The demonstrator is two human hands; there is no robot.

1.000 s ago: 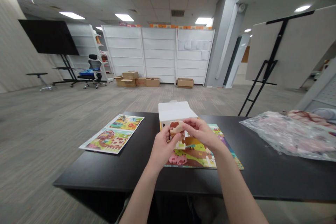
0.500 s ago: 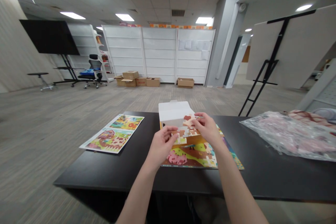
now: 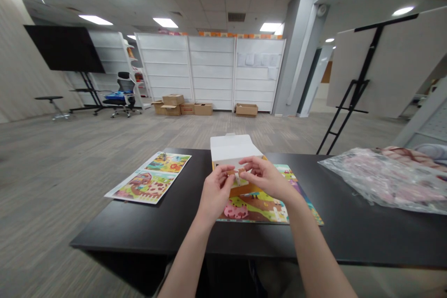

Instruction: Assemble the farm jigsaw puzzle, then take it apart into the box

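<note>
A box with a raised white lid and yellow-orange sides stands on a colourful farm puzzle, which shows a pink pig at its lower left. Over the box, my left hand pinches small puzzle pieces between thumb and fingers. My right hand is close against it, its fingers and thumb on the brown-and-white pieces too. Fingers cover much of the pieces and the inside of the box.
On the black table, a printed picture sheet lies at the left. A clear plastic bag with pink contents lies at the right. Beyond the table are cardboard boxes, an office chair and a board on a black stand.
My right hand has moved left and slightly down towards my left hand. The larger group of joined pieces seen between the hands before is now mostly out of sight.
</note>
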